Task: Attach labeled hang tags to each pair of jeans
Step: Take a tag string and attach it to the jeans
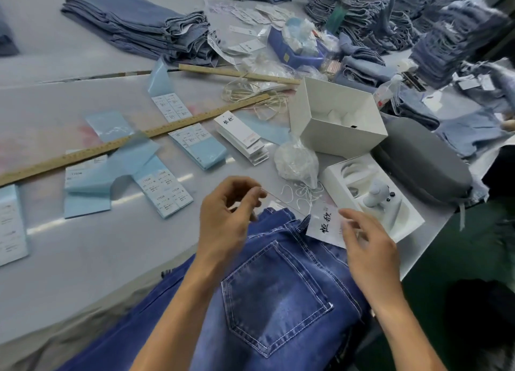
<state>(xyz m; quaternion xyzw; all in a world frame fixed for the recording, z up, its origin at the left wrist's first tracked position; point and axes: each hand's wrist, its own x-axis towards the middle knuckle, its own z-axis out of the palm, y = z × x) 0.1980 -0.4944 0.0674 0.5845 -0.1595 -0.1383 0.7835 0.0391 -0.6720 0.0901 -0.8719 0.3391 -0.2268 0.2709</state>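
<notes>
A pair of dark blue denim jeans (278,295) lies back-pocket side up at the near edge of a pale grey worktable (83,259), its waistband pointing away from the person. The left hand (225,217) is raised just above the waistband with fingers curled, thumb and forefinger pinching a thin pale string (281,200) that runs right toward a white rectangular hang tag with black brush lettering (326,222). That tag lies at the right end of the waistband, and the right hand (367,242) rests on its right edge with loosely spread fingers; whether it actually grips the tag cannot be told. Farther back on the table sits a fanned stack of white hang tags (242,137), near light blue sheets of printed labels (167,192). A long wooden ruler (133,139) crosses the table diagonally. A clear plastic bag of white strings (296,161) stands beside an open white cardboard box (337,119). Folded piles of lighter blue jeans (139,24) fill the far side.
</notes>
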